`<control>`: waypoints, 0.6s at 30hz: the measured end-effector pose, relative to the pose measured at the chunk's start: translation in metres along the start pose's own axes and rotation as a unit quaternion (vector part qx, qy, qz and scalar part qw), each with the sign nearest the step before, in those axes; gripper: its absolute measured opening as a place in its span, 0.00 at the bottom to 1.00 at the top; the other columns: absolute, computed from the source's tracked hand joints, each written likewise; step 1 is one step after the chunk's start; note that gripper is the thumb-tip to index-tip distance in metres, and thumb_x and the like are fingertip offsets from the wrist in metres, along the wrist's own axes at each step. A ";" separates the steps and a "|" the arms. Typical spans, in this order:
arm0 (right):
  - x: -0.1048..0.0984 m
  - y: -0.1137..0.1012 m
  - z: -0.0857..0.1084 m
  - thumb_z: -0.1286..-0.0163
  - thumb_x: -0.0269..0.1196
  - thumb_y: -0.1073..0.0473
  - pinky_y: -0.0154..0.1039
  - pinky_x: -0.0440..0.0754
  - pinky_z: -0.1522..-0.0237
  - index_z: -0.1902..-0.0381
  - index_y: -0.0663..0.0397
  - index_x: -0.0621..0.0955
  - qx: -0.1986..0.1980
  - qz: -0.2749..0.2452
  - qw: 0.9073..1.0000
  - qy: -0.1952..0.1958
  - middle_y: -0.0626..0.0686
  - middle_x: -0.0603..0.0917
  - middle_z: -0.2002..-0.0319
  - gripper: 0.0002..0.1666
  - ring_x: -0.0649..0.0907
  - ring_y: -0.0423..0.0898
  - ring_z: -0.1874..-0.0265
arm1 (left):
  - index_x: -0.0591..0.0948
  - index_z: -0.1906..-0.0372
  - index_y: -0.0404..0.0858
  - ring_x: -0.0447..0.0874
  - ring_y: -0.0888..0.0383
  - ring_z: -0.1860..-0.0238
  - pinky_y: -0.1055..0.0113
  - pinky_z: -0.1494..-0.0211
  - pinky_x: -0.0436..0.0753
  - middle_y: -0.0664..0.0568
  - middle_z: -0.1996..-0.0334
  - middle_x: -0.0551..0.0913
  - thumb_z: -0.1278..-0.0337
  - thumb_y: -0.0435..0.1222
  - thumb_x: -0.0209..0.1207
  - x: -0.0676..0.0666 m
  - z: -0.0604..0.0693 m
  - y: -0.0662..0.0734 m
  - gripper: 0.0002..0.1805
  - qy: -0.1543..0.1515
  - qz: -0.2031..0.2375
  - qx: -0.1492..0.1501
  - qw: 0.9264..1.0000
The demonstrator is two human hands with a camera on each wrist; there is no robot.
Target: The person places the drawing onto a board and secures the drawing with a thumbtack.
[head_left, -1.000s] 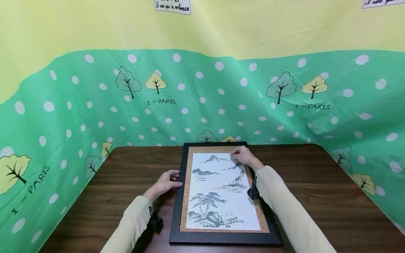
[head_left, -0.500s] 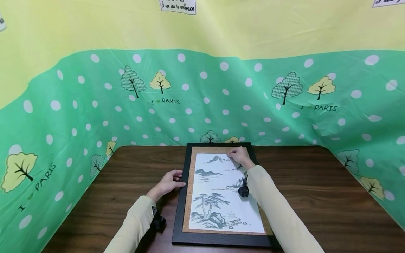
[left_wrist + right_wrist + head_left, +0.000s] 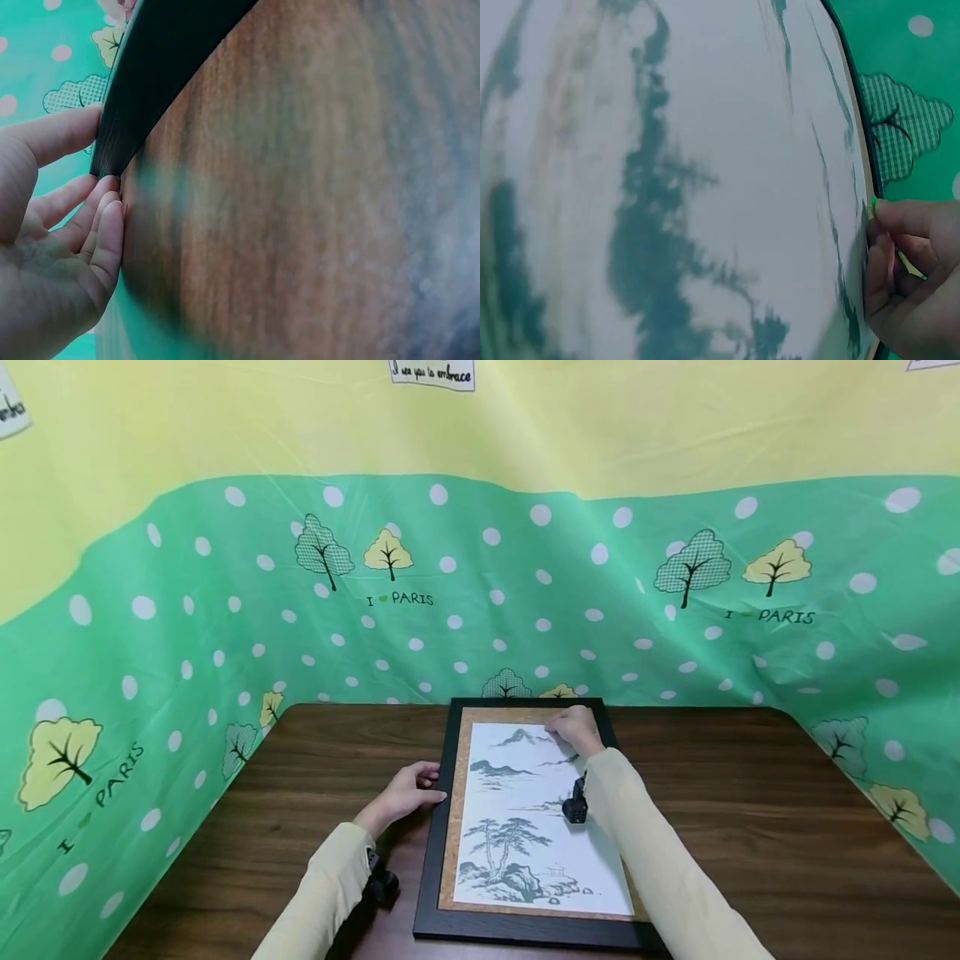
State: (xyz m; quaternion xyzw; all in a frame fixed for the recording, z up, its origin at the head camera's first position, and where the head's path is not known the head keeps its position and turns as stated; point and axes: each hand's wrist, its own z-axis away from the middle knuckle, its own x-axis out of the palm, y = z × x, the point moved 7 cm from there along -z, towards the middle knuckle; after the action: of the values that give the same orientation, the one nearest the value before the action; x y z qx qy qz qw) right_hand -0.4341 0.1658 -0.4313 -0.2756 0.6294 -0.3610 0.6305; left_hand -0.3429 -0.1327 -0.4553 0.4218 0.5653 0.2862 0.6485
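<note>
A black-framed cork board [image 3: 480, 932] lies on the table with a white sheet printed with a grey ink landscape [image 3: 540, 785] on it. My left hand [image 3: 403, 792] touches the frame's left edge with thumb and fingertips, the fingers only loosely bent; the left wrist view shows the same hand [image 3: 60, 247] at the black frame edge [image 3: 142, 82]. At the sheet's upper right, my right hand [image 3: 576, 728] has thumb and finger together. In the right wrist view that hand [image 3: 919, 270] pinches a small bright green pushpin [image 3: 874, 201], mostly hidden by the fingers.
The dark wooden table [image 3: 735, 827] extends to both sides of the board. Behind it hangs a green and yellow curtain [image 3: 450, 568] with white dots and trees. A small black camera [image 3: 575, 803] sits on the right wrist, another camera [image 3: 384, 885] on the left.
My right hand shifted left along the sheet's top, then slightly back right, and its fingers stay together. The left hand stays on the frame's edge. The whole head view has shifted a little.
</note>
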 end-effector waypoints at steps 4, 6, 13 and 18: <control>-0.002 0.006 0.000 0.44 0.63 0.63 0.40 0.77 0.63 0.66 0.64 0.85 0.015 -0.002 1.000 0.012 0.59 0.84 0.64 0.10 0.81 0.53 0.61 | 0.72 0.47 0.26 0.74 0.49 0.57 0.60 0.58 0.76 0.41 0.56 0.77 0.56 0.28 0.64 0.001 0.003 0.001 0.27 -0.007 -0.001 0.004 1.000; -0.002 0.006 0.000 0.44 0.64 0.63 0.40 0.77 0.63 0.67 0.63 0.85 0.012 0.009 1.000 0.015 0.58 0.85 0.65 0.09 0.81 0.52 0.61 | 0.72 0.47 0.26 0.74 0.49 0.57 0.60 0.58 0.76 0.41 0.56 0.77 0.56 0.28 0.64 0.001 0.004 0.000 0.27 -0.006 -0.001 0.004 1.000; -0.004 0.001 0.002 0.44 0.64 0.62 0.35 0.72 0.72 0.70 0.63 0.85 0.007 0.037 0.999 0.031 0.58 0.85 0.68 0.08 0.80 0.50 0.67 | 0.72 0.47 0.26 0.73 0.48 0.57 0.60 0.58 0.76 0.40 0.56 0.77 0.55 0.28 0.64 0.000 0.003 0.001 0.26 -0.006 -0.003 0.008 1.000; -0.004 0.000 0.002 0.43 0.64 0.61 0.38 0.72 0.71 0.71 0.63 0.85 0.010 0.054 0.998 0.042 0.57 0.85 0.70 0.08 0.79 0.49 0.69 | 0.72 0.47 0.26 0.73 0.48 0.57 0.60 0.58 0.76 0.40 0.56 0.77 0.54 0.28 0.63 0.002 0.001 0.001 0.26 -0.007 -0.006 0.006 1.000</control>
State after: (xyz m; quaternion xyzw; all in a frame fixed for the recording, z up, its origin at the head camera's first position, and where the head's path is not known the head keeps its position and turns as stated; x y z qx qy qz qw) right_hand -0.4319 0.1692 -0.4287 -0.2199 0.6652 -0.3442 0.6250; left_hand -0.3418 -0.1312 -0.4553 0.4241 0.5650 0.2756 0.6519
